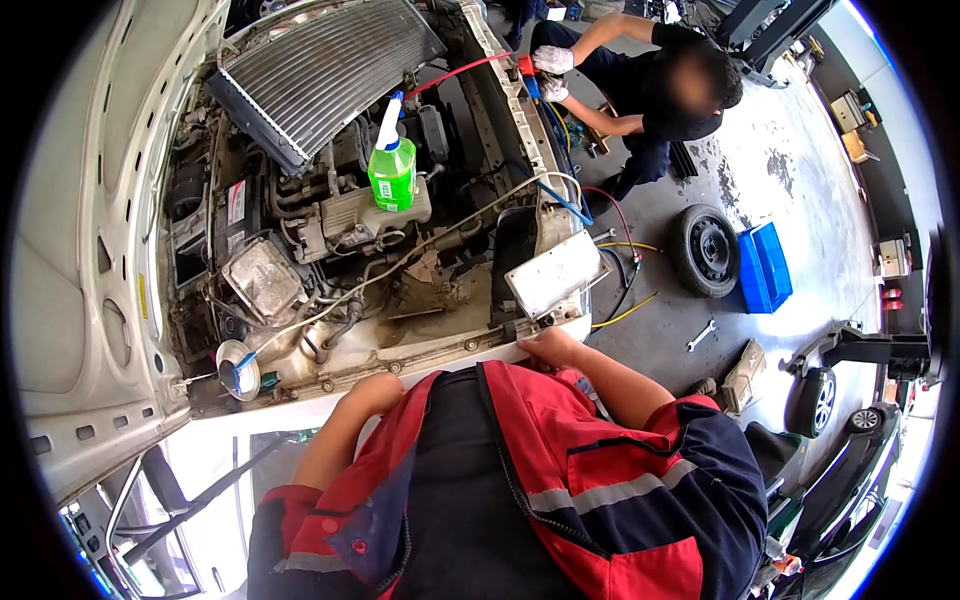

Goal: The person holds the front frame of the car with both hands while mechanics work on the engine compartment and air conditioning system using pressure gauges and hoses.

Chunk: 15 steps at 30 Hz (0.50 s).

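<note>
My left hand [376, 393] is at the near edge of the car's fender [430, 358], beside my jacket; its fingers are mostly hidden. Farther right, my right hand [553, 348] rests on the same edge, fingers partly showing and nothing visible in them. Just beyond it a dirty white metal cover [557, 275] lies at the corner of the engine bay. A green spray bottle [392, 172] with a white and blue trigger stands upright on the engine [345, 215]. A radiator [325, 75] lies across the far side of the bay.
A co-worker [690, 90] in white gloves crouches at the car's front, holding a red and blue tool [529, 72]. Hoses, a wheel [705, 250], a blue crate [765, 268] and a wrench [701, 336] are on the floor. The raised hood [85, 200] stands left; a funnel [238, 370] sits near it.
</note>
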Available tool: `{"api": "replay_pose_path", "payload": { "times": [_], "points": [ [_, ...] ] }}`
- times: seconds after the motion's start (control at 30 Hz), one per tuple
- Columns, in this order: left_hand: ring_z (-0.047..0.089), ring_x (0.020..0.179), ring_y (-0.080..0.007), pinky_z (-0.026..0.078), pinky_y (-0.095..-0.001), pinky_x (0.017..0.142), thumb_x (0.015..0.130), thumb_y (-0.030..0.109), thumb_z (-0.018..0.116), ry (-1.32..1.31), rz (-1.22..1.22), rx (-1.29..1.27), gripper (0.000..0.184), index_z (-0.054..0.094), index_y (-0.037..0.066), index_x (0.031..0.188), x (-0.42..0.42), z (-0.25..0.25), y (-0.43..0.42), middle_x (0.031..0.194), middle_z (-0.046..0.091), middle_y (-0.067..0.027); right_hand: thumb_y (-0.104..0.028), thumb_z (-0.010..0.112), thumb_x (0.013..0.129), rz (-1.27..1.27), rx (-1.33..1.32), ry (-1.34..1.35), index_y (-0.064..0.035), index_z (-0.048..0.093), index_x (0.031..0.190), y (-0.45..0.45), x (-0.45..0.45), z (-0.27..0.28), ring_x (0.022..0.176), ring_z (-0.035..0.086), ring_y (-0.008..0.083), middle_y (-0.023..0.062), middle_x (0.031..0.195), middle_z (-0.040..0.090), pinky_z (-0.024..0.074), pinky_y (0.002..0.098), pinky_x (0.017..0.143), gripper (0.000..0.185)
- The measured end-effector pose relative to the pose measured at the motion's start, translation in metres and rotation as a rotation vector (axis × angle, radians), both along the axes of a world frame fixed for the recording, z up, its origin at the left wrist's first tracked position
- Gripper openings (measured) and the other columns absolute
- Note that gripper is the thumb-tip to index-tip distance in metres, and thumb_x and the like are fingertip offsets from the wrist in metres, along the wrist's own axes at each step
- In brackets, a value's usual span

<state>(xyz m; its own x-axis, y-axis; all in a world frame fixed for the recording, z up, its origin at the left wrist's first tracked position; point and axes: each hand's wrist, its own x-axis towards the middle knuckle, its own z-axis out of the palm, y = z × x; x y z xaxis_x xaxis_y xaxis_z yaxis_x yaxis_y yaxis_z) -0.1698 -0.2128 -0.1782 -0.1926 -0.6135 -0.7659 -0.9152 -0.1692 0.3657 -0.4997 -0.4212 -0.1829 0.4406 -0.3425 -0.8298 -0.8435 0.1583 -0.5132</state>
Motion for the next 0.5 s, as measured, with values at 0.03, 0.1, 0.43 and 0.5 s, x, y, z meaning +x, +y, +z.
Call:
{"api": "replay_pose_path", "payload": {
  "times": [0.03, 0.1, 0.43, 0.5],
  "points": [
    [0.066, 0.069, -0.0305, 0.052, -0.0403, 0.067, 0.078, 0.02, 0.05, 0.003, -0.009, -0.007, 0.027, 0.07, 0.004, 0.076, 0.0, -0.001, 0.0, 0.074, 0.067, -0.0166, -0.049, 0.056, 0.087, 0.002, 0.0, -0.001, -0.0028, 0.065, 0.059, 0.0, 0.0, 0.0, 0.044, 0.056, 0.0163, 0.0058, 0.05, 0.058, 0.0436, 0.0288, 0.044, 0.055],
    [0.066, 0.07, -0.0308, 0.052, -0.0405, 0.067, 0.079, 0.021, 0.049, 0.009, -0.026, -0.022, 0.027, 0.07, 0.003, 0.076, 0.002, -0.004, 0.002, 0.074, 0.067, -0.0174, -0.048, 0.056, 0.087, 0.002, -0.001, -0.004, -0.0026, 0.065, 0.058, 0.0, 0.0, 0.0, 0.044, 0.056, 0.0164, 0.0059, 0.05, 0.057, 0.0434, 0.0289, 0.044, 0.055],
    [0.066, 0.072, -0.0326, 0.051, -0.0415, 0.068, 0.077, 0.02, 0.049, 0.008, -0.017, -0.02, 0.027, 0.07, 0.003, 0.075, 0.0, 0.0, 0.0, 0.075, 0.066, -0.0185, -0.048, 0.056, 0.087, -0.011, 0.007, -0.008, -0.002, 0.065, 0.058, 0.0, 0.0, -0.001, 0.043, 0.056, 0.0167, 0.0062, 0.049, 0.057, 0.0434, 0.029, 0.043, 0.055],
    [0.066, 0.071, -0.0329, 0.051, -0.0416, 0.067, 0.077, 0.02, 0.049, 0.001, -0.033, -0.014, 0.026, 0.07, 0.004, 0.075, 0.0, 0.004, -0.002, 0.075, 0.066, -0.0186, -0.048, 0.056, 0.088, -0.002, 0.0, 0.003, -0.0019, 0.065, 0.059, 0.0, 0.0, 0.0, 0.044, 0.056, 0.0169, 0.0064, 0.05, 0.058, 0.0443, 0.0292, 0.044, 0.055]
  ]
}}
